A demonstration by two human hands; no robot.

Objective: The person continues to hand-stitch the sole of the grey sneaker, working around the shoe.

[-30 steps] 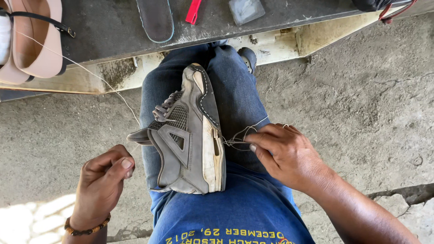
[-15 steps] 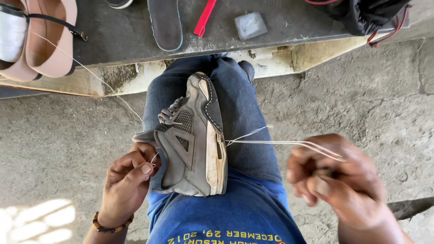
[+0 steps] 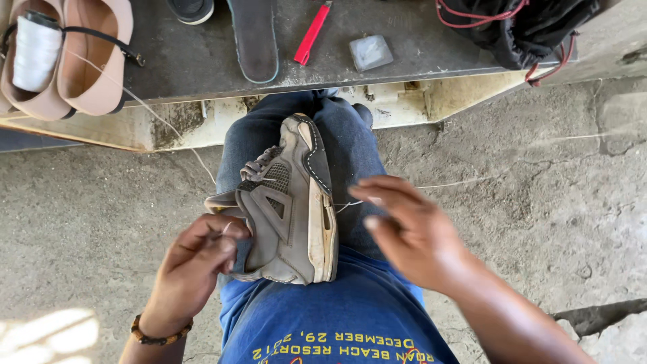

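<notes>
A worn grey sneaker [image 3: 290, 216] lies on its side across my lap, sole edge to the right, toe pointing away. My left hand [image 3: 192, 259] grips its heel and collar, with the fingertips pinched at the opening. My right hand [image 3: 411, 232] hovers just right of the sole, blurred, with its fingers spread. A thin pale thread [image 3: 448, 183] leaves the sole seam, passes by my right fingers and trails off to the right over the concrete. I cannot see whether the fingers touch it.
A low dark bench [image 3: 404, 61] ahead carries a pair of tan flat shoes [image 3: 81, 61] with a white thread spool [image 3: 35, 52], a dark insole [image 3: 255, 37], a red tool [image 3: 311, 34], a clear block [image 3: 371, 52] and a black bag [image 3: 519, 27]. Rough concrete floor [image 3: 539, 222] lies all around.
My right hand, which had drawn the thread far out to the right, has come back to the sole with its fingers spread. My left hand has moved up onto the sneaker's heel.
</notes>
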